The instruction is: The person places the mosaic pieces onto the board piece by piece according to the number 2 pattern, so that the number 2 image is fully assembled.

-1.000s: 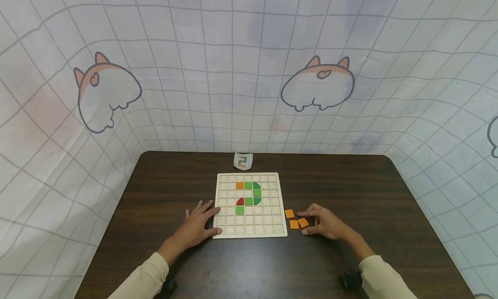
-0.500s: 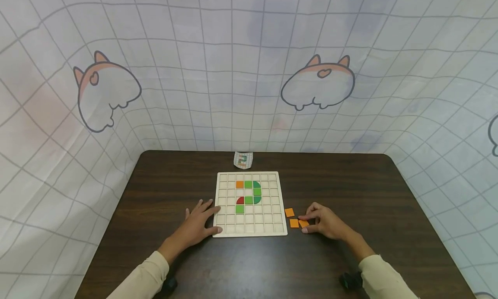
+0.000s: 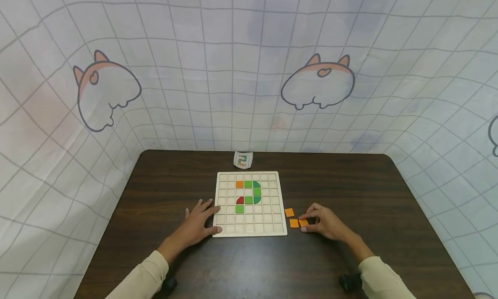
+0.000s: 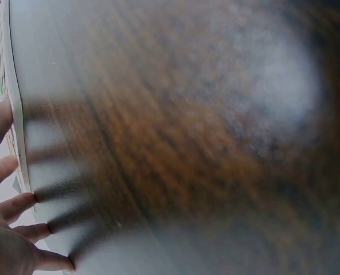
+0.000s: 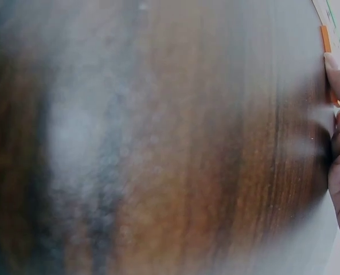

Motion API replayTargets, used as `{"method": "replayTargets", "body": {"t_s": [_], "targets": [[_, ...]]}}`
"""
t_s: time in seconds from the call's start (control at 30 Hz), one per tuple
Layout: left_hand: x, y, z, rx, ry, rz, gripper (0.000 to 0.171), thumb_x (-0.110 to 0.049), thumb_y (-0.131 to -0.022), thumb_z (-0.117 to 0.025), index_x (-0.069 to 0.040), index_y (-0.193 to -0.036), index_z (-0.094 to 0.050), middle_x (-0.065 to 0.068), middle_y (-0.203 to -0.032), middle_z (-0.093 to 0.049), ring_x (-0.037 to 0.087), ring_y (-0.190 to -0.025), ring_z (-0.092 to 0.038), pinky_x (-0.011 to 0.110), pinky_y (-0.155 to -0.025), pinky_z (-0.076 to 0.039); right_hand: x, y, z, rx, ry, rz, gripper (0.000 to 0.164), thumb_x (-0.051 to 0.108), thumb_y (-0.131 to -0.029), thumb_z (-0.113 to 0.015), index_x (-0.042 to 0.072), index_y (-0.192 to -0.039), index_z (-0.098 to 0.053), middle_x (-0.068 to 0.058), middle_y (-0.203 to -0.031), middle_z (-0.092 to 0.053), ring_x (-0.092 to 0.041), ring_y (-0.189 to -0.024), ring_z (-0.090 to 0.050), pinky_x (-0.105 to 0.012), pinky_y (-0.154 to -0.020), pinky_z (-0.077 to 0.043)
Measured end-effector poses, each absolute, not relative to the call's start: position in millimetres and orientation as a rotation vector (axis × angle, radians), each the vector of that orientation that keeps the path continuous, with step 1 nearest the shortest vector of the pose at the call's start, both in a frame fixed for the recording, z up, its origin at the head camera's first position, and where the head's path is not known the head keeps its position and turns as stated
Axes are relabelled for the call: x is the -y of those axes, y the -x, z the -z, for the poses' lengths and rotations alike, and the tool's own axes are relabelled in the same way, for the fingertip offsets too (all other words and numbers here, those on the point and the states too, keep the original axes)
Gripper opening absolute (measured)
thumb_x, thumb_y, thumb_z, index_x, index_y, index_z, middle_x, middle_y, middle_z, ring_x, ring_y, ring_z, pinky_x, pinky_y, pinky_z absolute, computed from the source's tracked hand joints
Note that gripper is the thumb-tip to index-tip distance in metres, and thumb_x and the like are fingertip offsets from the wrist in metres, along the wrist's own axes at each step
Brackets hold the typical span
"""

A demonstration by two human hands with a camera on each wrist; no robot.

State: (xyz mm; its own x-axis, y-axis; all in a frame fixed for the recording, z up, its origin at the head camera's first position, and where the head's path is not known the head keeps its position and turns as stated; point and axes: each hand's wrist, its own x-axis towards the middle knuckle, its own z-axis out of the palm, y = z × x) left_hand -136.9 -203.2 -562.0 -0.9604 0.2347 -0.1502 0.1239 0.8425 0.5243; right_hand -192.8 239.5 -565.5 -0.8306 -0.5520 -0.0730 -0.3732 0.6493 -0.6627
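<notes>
In the head view a cream grid board (image 3: 272,227) lies on the dark table. My left hand (image 3: 194,227) rests at its left edge, fingers spread, thumb and index finger touching the rim. Several tiles form a curved figure on the board: an orange square (image 3: 239,184), green squares (image 3: 248,200), dark green quarter-rounds (image 3: 256,184) and a red quarter-round (image 3: 240,200). Right of the board, my right hand (image 3: 327,223) pinches an orange square tile (image 3: 303,223) between thumb and index finger. Two more orange tiles (image 3: 289,212) lie beside it. Fingers partly hide the pinched tile.
A small paper card (image 3: 243,160) with a coloured figure on a grid lies behind the board near the table's far edge. A white gridded curtain (image 3: 253,83) encloses the table (image 3: 350,178) at the back and sides.
The right thumb and index finger have drawn together on the nearest orange tile, which has turned slightly. My left hand and the board stay in place.
</notes>
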Motion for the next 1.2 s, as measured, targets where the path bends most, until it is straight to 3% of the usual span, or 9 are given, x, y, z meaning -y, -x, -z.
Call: {"method": "replayTargets", "body": {"t_s": [0.53,1.2], "targets": [[203.3,137.0,564.0,-2.823,-0.274,-0.767,0.071,-0.046,-0.086,-0.078,-0.019,-0.147,-0.053,0.016,-0.160,-0.036,0.047,-0.151,-0.021,0.081,-0.108,-0.011,-237.1,189.8,566.3,-2.632,0.718,0.955,0.030,0.036,-0.084,-0.082,0.019,-0.109,-0.078,0.005,-0.102,-0.059,-0.007,-0.078,-0.049,-0.021,-0.064,-0.044],[202.4,137.8,562.6,-2.816,-0.266,-0.759,0.070,-0.045,-0.086,-0.077,-0.018,-0.147,-0.053,0.016,-0.161,-0.036,0.046,-0.151,-0.020,0.081,-0.109,-0.011,-227.9,190.7,564.2,-2.693,0.698,1.036,0.030,0.036,-0.087,-0.079,0.017,-0.110,-0.074,0.005,-0.097,-0.068,-0.004,-0.063,-0.049,-0.021,-0.056,-0.042]]}}
